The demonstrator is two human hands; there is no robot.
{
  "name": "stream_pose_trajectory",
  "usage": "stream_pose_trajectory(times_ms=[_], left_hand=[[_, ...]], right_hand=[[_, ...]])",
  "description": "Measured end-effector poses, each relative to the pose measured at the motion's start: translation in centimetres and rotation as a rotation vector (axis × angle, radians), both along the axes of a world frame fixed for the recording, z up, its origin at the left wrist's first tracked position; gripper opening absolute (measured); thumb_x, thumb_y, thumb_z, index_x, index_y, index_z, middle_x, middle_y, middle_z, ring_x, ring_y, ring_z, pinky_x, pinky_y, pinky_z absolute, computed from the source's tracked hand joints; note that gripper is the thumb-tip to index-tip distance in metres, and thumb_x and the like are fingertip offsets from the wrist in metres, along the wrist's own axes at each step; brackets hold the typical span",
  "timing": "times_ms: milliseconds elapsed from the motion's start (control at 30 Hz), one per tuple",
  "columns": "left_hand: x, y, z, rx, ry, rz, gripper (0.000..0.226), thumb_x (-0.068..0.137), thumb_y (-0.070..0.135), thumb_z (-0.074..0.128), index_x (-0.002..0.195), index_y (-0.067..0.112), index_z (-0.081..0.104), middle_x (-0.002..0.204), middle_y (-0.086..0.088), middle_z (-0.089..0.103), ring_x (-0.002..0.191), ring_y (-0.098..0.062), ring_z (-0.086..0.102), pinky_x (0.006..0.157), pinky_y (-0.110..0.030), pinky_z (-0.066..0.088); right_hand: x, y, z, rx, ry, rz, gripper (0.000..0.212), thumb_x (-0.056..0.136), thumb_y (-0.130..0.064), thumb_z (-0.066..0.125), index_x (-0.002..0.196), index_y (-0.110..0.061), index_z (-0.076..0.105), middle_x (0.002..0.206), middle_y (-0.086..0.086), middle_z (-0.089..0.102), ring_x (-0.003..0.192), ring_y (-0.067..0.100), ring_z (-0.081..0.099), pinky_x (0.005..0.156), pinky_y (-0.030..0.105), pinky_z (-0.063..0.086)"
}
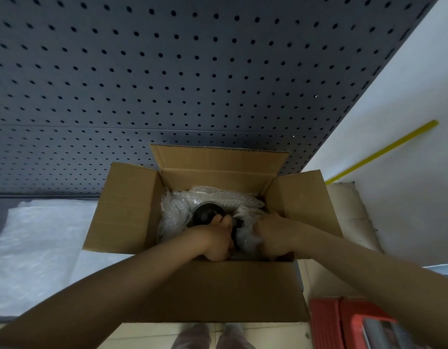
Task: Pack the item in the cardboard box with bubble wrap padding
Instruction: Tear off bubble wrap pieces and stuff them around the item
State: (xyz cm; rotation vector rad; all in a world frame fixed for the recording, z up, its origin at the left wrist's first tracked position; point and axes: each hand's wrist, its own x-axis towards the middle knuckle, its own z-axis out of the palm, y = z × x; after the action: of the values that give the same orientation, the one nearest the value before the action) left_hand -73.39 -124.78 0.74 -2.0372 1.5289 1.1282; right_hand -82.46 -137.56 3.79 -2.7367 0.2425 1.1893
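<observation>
An open cardboard box stands in front of me with all flaps folded out. Bubble wrap lines its inside. A dark round item sits in the middle of the wrap, partly covered. My left hand is inside the box with its fingers closed on the item's near edge. Just to the right, my right hand presses down on a fold of bubble wrap beside the item; its fingertips are hidden in the wrap.
A sheet of bubble wrap lies on the surface left of the box. A dark pegboard rises behind. A red crate is at the lower right, a yellow strip on the white wall.
</observation>
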Motion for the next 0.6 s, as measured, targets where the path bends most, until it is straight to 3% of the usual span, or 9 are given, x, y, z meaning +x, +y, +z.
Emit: stream_pose_trajectory(times_ms=[100,267,433,600], left_hand=[[-0.1,-0.1,-0.1,0.035,-0.023,-0.023,0.048,0.099,0.021,0.038,0.146,0.012,0.04,0.159,-0.011,-0.006,0.146,-0.038,-0.005,0.117,-0.054,0.023],[0.0,-0.3,-1.6,0.026,-0.011,0.02,0.049,0.096,0.019,0.044,0.144,0.008,0.043,0.16,-0.006,-0.013,0.146,-0.036,-0.008,0.116,-0.055,0.024],[0.2,-0.9,-3.1,0.043,-0.016,0.078,0.056,0.091,0.014,0.05,0.144,0.005,0.037,0.16,-0.009,-0.014,0.146,-0.038,0.004,0.114,-0.053,0.029],[0.4,-0.7,-0.8,0.015,-0.003,0.006,0.054,0.096,0.019,0.045,0.148,0.011,0.033,0.159,-0.008,-0.006,0.145,-0.037,0.003,0.115,-0.054,0.028]], right_hand=[[0.9,0.6,-0.9,-0.059,-0.074,-0.021,0.026,0.095,-0.016,0.051,0.114,-0.002,0.062,0.12,0.014,0.063,0.11,0.028,0.06,0.089,0.034,0.048],[2.4,2.2,-2.8,-0.1,-0.151,-0.091,0.029,0.097,-0.022,0.048,0.114,-0.002,0.061,0.122,0.015,0.06,0.112,0.027,0.058,0.09,0.033,0.049],[2.6,2.4,-4.9,-0.16,-0.217,-0.226,0.025,0.098,-0.019,0.047,0.114,-0.004,0.06,0.123,0.014,0.061,0.111,0.025,0.06,0.09,0.033,0.051],[2.4,1.8,-4.2,-0.034,-0.212,-0.36,0.031,0.091,-0.027,0.056,0.114,-0.007,0.062,0.118,0.012,0.064,0.105,0.025,0.061,0.09,0.034,0.051]])
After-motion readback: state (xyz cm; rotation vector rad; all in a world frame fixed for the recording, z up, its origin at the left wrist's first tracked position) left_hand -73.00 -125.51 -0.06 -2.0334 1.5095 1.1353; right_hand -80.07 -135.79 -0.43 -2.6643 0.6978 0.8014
